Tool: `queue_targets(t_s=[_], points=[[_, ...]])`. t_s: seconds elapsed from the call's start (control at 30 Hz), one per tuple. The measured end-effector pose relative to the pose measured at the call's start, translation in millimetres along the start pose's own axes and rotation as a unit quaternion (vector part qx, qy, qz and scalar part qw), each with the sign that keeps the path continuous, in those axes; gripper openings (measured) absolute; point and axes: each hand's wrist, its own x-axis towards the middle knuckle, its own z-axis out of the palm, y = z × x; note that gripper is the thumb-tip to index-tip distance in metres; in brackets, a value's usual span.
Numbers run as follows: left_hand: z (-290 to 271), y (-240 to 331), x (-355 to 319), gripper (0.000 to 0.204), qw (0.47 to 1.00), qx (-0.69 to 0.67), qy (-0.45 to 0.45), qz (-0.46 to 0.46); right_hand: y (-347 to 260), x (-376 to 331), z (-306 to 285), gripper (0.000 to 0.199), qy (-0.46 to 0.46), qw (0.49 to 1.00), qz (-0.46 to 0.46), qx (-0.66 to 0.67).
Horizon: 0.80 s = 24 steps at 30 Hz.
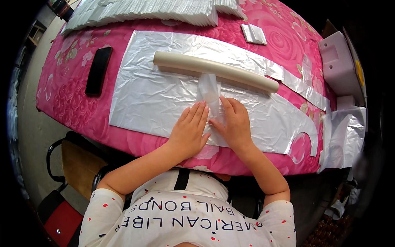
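A narrow folded strip of thin translucent white plastic (pixel 210 91) lies on a larger silvery-white plastic bag (pixel 152 99) spread over the table. Flat on the strip's left side rests my left hand (pixel 188 128), its fingers straight and close together. My right hand (pixel 235 123) is at the strip's right edge, thumb and fingers apart, the thumb reaching toward my left hand. Just beyond the strip, a long beige tube (pixel 216 71) lies slantwise across the bag and touches or nearly touches the strip's far end.
A pink floral tablecloth (pixel 74 86) covers the table. A black phone (pixel 98 72) lies left. Many folded white packets (pixel 152 11) line the far edge, with a small folded pair (pixel 254 34) apart. A white foam box (pixel 338 57) and more plastic bags (pixel 345 133) are right; chairs (pixel 80 160) stand lower left.
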Motion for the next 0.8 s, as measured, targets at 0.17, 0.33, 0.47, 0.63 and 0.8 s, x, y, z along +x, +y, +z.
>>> queue_targets(t_s=[0.17,0.33,0.47,0.63,0.8], points=[[-7.4,-10.0,9.8,0.061,0.998,-0.027,0.048,0.026,29.3,6.7,8.9,0.050,-0.059,0.956,-0.277,-0.081],[-12.1,-14.9,16.6,0.050,0.995,-0.008,0.084,0.052,34.3,25.0,-3.4,0.048,-0.116,0.966,-0.228,0.025],[-7.9,-24.6,18.5,0.043,0.989,-0.002,0.106,0.104,36.9,25.8,-1.4,0.042,-0.091,0.970,-0.210,0.082],[-12.9,-23.2,-10.8,0.041,0.974,-0.059,0.110,0.189,22.8,1.4,4.2,0.036,-0.047,0.960,-0.247,0.120],[-16.5,-23.8,-26.2,0.049,0.980,-0.081,0.083,0.160,12.8,-20.1,6.2,0.036,-0.050,0.960,-0.244,0.128]])
